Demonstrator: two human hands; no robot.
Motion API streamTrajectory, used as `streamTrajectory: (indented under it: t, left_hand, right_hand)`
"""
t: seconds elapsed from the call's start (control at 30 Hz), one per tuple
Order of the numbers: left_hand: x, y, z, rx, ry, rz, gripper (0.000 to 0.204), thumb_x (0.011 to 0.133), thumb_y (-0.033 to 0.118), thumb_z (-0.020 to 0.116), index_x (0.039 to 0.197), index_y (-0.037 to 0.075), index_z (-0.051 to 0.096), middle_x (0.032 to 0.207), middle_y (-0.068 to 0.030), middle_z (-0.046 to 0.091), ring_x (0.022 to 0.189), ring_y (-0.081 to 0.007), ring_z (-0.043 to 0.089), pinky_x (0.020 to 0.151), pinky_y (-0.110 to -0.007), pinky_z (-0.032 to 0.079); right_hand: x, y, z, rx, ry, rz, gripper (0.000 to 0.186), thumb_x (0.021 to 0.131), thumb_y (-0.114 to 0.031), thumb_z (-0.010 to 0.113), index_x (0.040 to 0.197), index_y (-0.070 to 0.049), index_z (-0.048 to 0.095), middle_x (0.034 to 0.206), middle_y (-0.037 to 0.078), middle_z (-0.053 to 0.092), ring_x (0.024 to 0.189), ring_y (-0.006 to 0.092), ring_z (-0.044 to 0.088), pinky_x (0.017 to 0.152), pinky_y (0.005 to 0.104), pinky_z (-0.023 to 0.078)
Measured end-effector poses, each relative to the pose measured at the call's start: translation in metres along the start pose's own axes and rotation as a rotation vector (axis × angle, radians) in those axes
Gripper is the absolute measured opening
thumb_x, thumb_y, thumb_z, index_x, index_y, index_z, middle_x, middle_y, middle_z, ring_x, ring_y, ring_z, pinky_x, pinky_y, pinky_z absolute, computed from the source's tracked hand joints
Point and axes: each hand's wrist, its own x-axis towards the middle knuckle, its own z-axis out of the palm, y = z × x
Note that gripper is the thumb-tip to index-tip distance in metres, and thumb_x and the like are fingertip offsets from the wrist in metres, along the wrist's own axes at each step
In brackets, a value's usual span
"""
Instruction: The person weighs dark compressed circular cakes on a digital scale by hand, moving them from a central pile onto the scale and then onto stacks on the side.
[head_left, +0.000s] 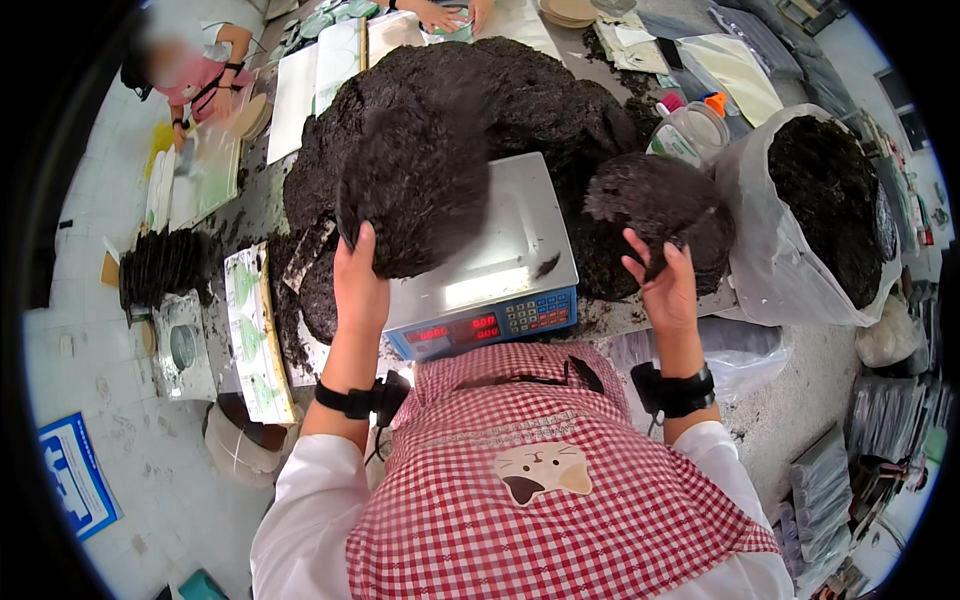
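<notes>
Left hand (360, 287) pinching dark fibrous disc (415, 185) by lower rim, right hand (668, 292) pinching smaller clump (650, 192); both seeming light, crumbly, likely needing gentle edge holds

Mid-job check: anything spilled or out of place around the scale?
Yes, slightly. A small, dark, dry-looking flake lies alone on the silver metal pan of the blue digital scale, near its front right corner. It looks odd because it sits apart from the large, dark, fibrous heap behind.
</notes>
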Motion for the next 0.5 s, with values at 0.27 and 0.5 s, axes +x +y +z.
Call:
streamTrajectory:
  t: [0.27, 0.5]
  left_hand:
    - [-0.016, -0.075, -0.003, 1.104, -0.595, 0.45, 0.073, 0.075, 0.025, 0.073, 0.137, 0.006, 0.039, 0.14, -0.0143, 0.042, 0.13, -0.0309, 0.039, 0.107, -0.041, 0.033]
    - [0.022, 0.022, -0.005, 0.286, -0.369, 0.437, 0.068, 0.077, 0.021, 0.073, 0.134, 0.003, 0.042, 0.133, -0.0146, 0.049, 0.122, -0.0213, 0.048, 0.1, -0.035, 0.039]
  right_hand:
    - [0.012, -0.009, 0.005, -0.031, -0.201, -0.064, 0.047, 0.091, -0.018, 0.051, 0.135, -0.007, 0.039, 0.134, 0.012, 0.047, 0.126, 0.0389, 0.043, 0.087, 0.0418, 0.053]
    - [0.012, -0.001, 0.091, -0.256, -0.775, 0.237, 0.074, 0.075, -0.024, 0.068, 0.136, -0.001, 0.035, 0.124, 0.018, 0.053, 0.115, 0.0346, 0.054, 0.083, 0.0397, 0.053]
